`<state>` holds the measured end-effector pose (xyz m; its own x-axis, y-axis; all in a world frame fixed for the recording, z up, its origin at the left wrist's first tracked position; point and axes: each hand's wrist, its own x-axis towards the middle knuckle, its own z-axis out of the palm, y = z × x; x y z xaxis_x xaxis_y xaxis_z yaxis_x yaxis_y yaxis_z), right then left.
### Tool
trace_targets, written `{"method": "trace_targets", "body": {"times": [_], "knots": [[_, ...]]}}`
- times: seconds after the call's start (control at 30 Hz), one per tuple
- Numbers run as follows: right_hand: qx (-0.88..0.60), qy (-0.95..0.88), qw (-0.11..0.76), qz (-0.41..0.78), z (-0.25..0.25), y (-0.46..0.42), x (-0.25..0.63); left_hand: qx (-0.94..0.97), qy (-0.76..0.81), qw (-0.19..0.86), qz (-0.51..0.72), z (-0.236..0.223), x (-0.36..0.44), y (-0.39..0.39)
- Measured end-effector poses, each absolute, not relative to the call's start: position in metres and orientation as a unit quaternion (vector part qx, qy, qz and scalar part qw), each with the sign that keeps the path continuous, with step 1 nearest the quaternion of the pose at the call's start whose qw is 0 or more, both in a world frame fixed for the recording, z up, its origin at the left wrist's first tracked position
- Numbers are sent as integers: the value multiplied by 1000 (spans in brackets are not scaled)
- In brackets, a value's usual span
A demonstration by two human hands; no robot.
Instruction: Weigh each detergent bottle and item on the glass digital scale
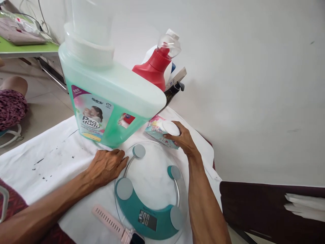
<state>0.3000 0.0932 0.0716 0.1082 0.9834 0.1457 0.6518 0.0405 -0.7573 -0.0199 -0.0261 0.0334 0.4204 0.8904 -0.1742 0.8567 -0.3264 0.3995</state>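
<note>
My right hand (183, 138) grips a white round-topped container (171, 128), thumb in front and fingers behind; its lower part is hidden. Just behind it is a colourful printed box (156, 128). The round glass bathroom scale (149, 222) lies in front of me, with a teal base, grey pads and a lit display. Palm down, my left hand (108, 166) rests on the cloth at the scale's left rim, its fingers loosely bent and nothing seen in them. Beyond it stands a large green-and-white detergent jug (115, 91) with a clear cap on top.
Behind the jug stand a red-topped bottle (153, 67) and a black bottle (174, 90), near the wall. A pink-strapped smartwatch (110, 220) lies by the scale on the white cloth (50, 156). A green table (27, 51) and a person's knee (15, 84) are at left.
</note>
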Motion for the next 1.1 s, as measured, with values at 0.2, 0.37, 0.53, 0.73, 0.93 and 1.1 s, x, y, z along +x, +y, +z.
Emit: {"method": "trace_targets", "body": {"times": [0.2,0.37,0.53,0.73,0.93,1.1], "knots": [[-676,-679,240,156,89,83,288,815,540,206,47,33,-21,-27],[-590,-706,359,157,135,50,242,812,542,208,66,29,-22,-29],[-400,-696,465,374,150,33,158,811,541,208,83,28,-23,-30],[-410,-597,557,407,127,39,87,816,525,219,99,30,-24,-30],[-395,-528,632,407,125,35,56,819,517,224,111,33,-26,-31],[-396,-541,666,327,144,24,44,830,503,213,115,29,-25,-33]]}}
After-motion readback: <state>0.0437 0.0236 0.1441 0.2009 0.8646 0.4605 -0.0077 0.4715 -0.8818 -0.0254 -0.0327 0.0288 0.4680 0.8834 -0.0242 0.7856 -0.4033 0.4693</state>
